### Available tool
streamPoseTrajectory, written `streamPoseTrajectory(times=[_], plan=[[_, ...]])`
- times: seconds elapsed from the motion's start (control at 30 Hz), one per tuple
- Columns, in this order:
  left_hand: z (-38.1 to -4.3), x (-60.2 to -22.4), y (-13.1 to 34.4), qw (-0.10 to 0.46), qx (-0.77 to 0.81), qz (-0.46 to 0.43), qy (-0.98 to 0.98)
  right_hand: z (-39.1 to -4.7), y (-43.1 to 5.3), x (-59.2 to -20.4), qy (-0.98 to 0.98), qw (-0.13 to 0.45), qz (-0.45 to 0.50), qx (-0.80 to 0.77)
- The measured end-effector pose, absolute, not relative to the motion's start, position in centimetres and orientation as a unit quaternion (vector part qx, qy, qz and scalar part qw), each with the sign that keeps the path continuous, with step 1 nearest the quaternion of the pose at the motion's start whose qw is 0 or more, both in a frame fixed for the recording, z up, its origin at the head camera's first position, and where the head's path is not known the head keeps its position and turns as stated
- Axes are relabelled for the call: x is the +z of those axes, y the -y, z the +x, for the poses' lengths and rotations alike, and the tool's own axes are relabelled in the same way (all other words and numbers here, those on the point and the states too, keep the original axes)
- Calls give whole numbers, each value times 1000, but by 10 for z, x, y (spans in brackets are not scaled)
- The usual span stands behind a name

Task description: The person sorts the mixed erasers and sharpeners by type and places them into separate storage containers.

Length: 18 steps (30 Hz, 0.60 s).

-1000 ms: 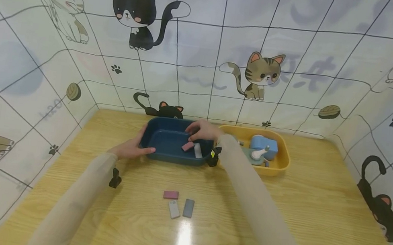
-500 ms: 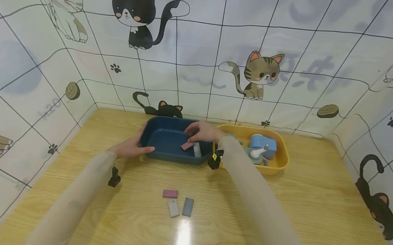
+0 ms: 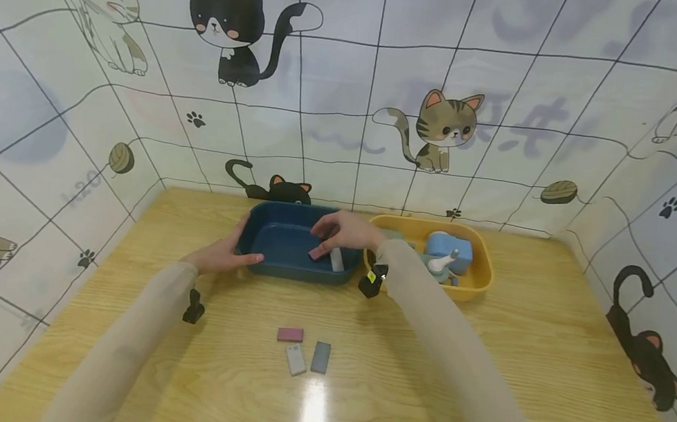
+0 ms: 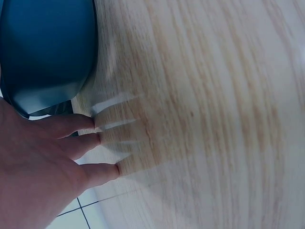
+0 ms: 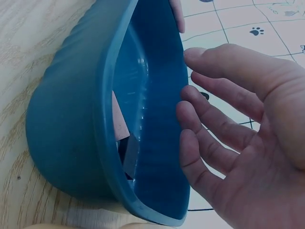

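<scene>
A dark blue bin (image 3: 288,240) stands at the back of the table. My left hand (image 3: 224,252) rests against its left end, with the thumb along the front rim. In the left wrist view, the hand's straight fingers (image 4: 102,174) reach down to the tabletop beside the bin. Over the bin's right part hovers my right hand (image 3: 345,231), fingers loosely bent and apart, holding nothing. Below that hand, a pink block (image 3: 317,253) and a whitish block (image 3: 337,259) lie on the bin floor. The right wrist view shows the pink block (image 5: 119,119) beside a grey-looking block (image 5: 131,157).
Right of the blue bin, nearly touching it, is a yellow bin (image 3: 482,272) with a blue toy piece (image 3: 454,249) and a white-and-green part (image 3: 440,263). Nearer on the table lie another pink block (image 3: 290,334), a white block (image 3: 296,359) and a grey block (image 3: 320,357).
My right hand's fingers have spread and lifted slightly from near the pink block. My left hand stays at the bin's left end. The loose blocks on the table have not moved.
</scene>
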<state>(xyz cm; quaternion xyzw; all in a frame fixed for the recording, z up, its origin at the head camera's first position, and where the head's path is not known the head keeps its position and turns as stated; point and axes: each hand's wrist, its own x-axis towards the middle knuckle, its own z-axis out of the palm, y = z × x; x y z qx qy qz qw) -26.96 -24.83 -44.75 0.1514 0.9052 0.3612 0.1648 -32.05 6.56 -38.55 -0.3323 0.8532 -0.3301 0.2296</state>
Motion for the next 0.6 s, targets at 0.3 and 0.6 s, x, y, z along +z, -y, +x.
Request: streamPoseTrajectory(times=[0.3,0.6], plan=[[-270,-448,250,168,361,153,-905,-312,-73,-383,-840,239,-342,-347],[-271,-448,249,164,358,154,-906,-302,-80,-382,-833,246,-347,-353]])
